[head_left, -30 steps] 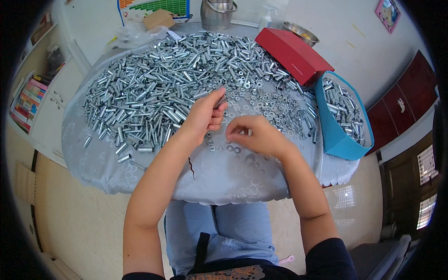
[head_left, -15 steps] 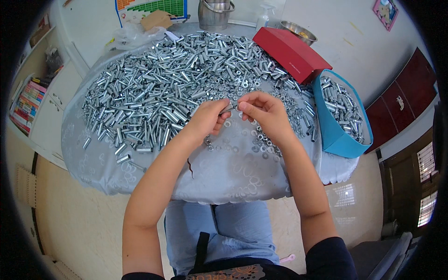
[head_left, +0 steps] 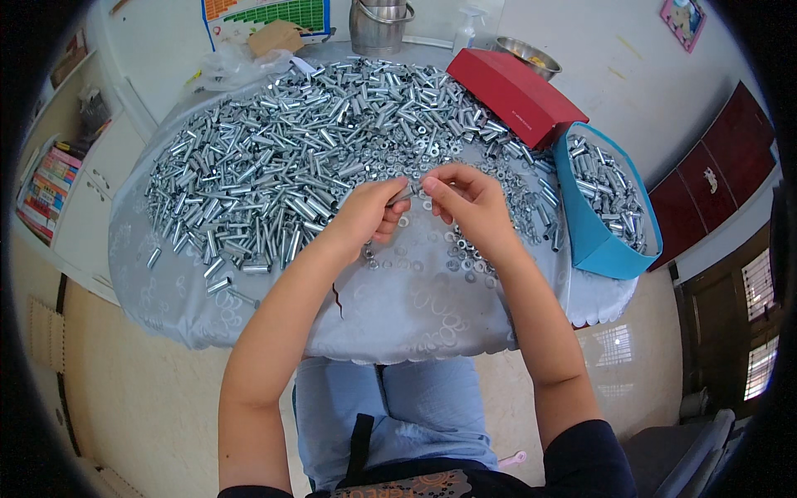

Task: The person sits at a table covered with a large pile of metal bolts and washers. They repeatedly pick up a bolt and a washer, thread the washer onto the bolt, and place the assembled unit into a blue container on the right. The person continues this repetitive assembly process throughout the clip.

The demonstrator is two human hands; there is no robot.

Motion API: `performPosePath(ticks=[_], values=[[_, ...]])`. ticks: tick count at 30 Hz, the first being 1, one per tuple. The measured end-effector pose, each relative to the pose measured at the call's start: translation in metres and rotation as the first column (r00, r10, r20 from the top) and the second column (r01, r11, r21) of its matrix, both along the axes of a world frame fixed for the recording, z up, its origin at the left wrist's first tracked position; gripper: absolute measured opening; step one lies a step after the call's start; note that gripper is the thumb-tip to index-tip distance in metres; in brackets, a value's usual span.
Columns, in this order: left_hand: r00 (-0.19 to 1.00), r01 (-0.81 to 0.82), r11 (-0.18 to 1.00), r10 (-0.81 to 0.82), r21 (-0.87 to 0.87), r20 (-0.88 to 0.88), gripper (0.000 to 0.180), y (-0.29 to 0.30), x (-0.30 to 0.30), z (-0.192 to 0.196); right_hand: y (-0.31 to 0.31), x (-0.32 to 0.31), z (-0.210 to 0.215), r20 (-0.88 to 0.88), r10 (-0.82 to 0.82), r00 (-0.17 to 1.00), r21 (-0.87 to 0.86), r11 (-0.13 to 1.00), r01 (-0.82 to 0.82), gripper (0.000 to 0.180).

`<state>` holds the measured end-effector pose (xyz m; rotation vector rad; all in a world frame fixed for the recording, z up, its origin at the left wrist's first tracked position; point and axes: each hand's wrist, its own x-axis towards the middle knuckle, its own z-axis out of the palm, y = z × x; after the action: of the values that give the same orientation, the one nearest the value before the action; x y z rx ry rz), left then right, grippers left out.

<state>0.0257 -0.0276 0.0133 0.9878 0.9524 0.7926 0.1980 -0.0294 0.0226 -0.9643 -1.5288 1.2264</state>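
My left hand (head_left: pixel 369 209) is closed round a small silver metal anchor bolt (head_left: pixel 405 194), whose end points right. Thumb and fingertips of my right hand (head_left: pixel 473 203) pinch together at that end; whether a nut or washer sits between them is too small to tell. Both hands are over the near middle of the table, almost touching. Behind and left of them spreads a wide heap of silver sleeves and bolts (head_left: pixel 257 158). Loose washers and nuts (head_left: pixel 465 251) lie below my right hand and beyond the fingers.
A blue fabric bin (head_left: pixel 591 241) full of metal anchors stands at the right, beside a red box (head_left: pixel 519 95). Toward the back are a metal bowl (head_left: pixel 552 68), a steel pail (head_left: pixel 375 33), a spray bottle (head_left: pixel 466 31) and a plastic bag (head_left: pixel 237 68). A pale patterned cloth (head_left: pixel 398 319) covers the table.
My right fingers have shifted very slightly at the bolt's end. My left hand keeps its hold, and the things on the table lie as before.
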Motion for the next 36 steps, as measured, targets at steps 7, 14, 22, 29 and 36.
performPosePath(ticks=[7,14,22,29,36], values=[[0.992,-0.032,0.999,0.031,0.014,0.123,0.04,0.001,0.0,-0.001,-0.004,-0.007,-0.008,-0.091,0.064,0.994,0.086,0.995,-0.056,0.015],[0.948,-0.132,0.99,0.114,0.04,0.295,0.038,0.009,-0.016,0.002,-0.015,-0.012,-0.013,0.554,0.304,0.775,0.375,0.74,-0.558,0.016],[0.967,-0.152,0.986,0.134,0.067,0.216,0.038,0.007,-0.012,0.003,-0.018,-0.024,-0.023,0.692,0.272,0.669,0.301,0.733,-0.61,0.019],[0.972,-0.144,0.986,0.125,0.083,0.199,0.038,0.005,-0.009,0.002,-0.018,-0.025,-0.024,0.627,0.201,0.753,0.372,0.772,-0.516,0.018],[0.978,-0.163,0.984,0.151,0.073,0.142,0.038,0.004,-0.011,0.006,-0.003,0.0,0.001,0.299,-0.129,0.946,0.525,0.849,-0.05,0.017]])
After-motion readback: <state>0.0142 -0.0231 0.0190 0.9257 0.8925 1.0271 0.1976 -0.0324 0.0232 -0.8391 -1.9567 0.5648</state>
